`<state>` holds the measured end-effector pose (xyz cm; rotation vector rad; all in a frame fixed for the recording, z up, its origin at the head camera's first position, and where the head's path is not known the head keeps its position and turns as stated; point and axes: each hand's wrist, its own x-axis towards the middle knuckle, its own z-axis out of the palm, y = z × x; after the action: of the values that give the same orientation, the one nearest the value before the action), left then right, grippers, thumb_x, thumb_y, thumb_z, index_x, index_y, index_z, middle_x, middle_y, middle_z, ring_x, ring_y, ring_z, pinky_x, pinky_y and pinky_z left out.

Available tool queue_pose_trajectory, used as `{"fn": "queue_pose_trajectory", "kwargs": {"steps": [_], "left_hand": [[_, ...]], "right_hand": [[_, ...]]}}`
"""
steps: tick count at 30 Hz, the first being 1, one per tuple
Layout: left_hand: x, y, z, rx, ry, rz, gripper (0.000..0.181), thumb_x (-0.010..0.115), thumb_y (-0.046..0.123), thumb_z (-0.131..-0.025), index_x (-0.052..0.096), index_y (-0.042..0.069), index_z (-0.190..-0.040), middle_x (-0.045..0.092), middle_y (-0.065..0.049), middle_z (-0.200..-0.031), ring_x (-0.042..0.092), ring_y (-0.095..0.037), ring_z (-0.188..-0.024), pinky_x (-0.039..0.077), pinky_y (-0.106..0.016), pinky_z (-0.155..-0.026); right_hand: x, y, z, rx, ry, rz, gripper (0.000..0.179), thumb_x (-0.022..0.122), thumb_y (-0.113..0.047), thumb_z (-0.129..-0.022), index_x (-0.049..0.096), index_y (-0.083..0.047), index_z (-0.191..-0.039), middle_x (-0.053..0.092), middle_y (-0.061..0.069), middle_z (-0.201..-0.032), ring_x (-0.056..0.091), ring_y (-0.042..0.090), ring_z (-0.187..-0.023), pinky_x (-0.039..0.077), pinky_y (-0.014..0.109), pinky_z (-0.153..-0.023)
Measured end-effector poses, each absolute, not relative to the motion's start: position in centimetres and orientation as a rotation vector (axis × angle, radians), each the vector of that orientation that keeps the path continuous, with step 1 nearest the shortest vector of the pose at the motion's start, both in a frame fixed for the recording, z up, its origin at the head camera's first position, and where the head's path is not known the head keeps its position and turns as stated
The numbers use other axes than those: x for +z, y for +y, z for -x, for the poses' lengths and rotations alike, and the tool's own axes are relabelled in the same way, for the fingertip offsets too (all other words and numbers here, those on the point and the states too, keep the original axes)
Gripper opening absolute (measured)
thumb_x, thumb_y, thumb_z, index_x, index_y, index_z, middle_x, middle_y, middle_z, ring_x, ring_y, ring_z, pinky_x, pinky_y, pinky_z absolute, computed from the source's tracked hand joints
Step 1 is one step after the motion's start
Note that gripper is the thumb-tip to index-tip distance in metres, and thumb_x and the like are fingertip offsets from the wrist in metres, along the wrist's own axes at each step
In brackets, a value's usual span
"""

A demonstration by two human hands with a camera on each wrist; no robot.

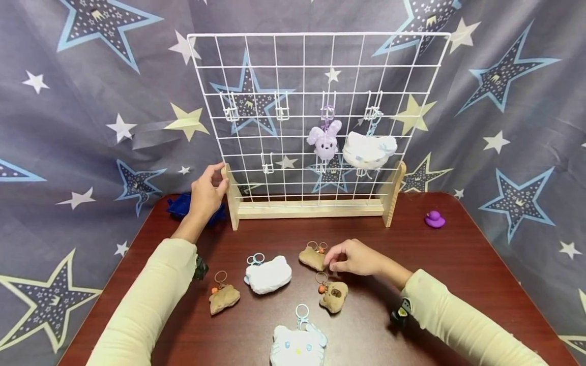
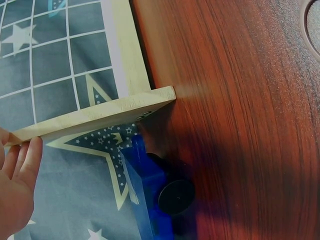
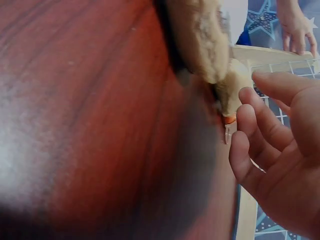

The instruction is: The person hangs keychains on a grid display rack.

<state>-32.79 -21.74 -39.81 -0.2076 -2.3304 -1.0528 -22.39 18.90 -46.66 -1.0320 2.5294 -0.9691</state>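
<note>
Head view: a person's left hand (image 1: 207, 192) grips the left wooden upright (image 1: 233, 198) of a white wire-grid rack (image 1: 304, 93). The right hand (image 1: 356, 257), thumb and loosely bent fingers apart, is beside a brown plush keychain (image 1: 312, 259) lying on the dark-red table (image 1: 366, 320) near a dark-muzzled plush (image 1: 333, 297); whether fingertips touch the keychain, I cannot tell.

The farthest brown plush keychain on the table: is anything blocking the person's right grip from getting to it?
Nothing visible blocks it. In the head view, the right grip is beside the farthest brown plush keychain; whether they touch is unclear. Another brown plush lies nearer the camera, not between them.
</note>
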Motion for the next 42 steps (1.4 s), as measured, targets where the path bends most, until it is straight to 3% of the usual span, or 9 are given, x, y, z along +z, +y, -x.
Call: {"fn": "queue_pose_trajectory", "kwargs": {"steps": [16, 30, 42], "left_hand": [[-40.0, -21.8, 32.9, -1.039, -2.322, 0.209, 0.043, 0.068, 0.006, -0.094, 0.063, 0.01, -0.137, 0.077, -0.019, -0.102, 0.076, -0.033, -0.09, 0.058, -0.045, -0.079], [-40.0, -21.9, 33.0, -1.055, -2.34, 0.206, 0.044, 0.068, 0.007, -0.095, 0.062, 0.011, -0.138, 0.077, -0.02, -0.105, 0.075, -0.035, -0.092, 0.059, -0.048, -0.08], [-40.0, -21.9, 33.1, -1.051, -2.338, 0.197, 0.044, 0.068, 0.006, -0.094, 0.063, 0.012, -0.138, 0.077, -0.02, -0.104, 0.075, -0.035, -0.092, 0.059, -0.047, -0.079]], "right_hand": [[-47.8, 17.8, 22.1, -0.851, 2.518, 1.153, 0.012, 0.074, -0.011, -0.089, 0.079, -0.018, -0.098, 0.073, -0.012, -0.081, 0.06, -0.007, -0.076, 0.056, 0.027, -0.075], [-48.5, 17.3, 22.0, -0.776, 2.553, 1.196, 0.02, 0.076, -0.01, -0.088, 0.08, -0.018, -0.106, 0.067, -0.013, -0.072, 0.052, -0.008, -0.067, 0.046, 0.015, -0.066], [-48.8, 17.2, 21.9, -0.688, 2.591, 1.227, 0.026, 0.077, -0.012, -0.087, 0.078, -0.02, -0.113, 0.064, -0.016, -0.068, 0.05, -0.009, -0.065, 0.044, 0.016, -0.067]]}}
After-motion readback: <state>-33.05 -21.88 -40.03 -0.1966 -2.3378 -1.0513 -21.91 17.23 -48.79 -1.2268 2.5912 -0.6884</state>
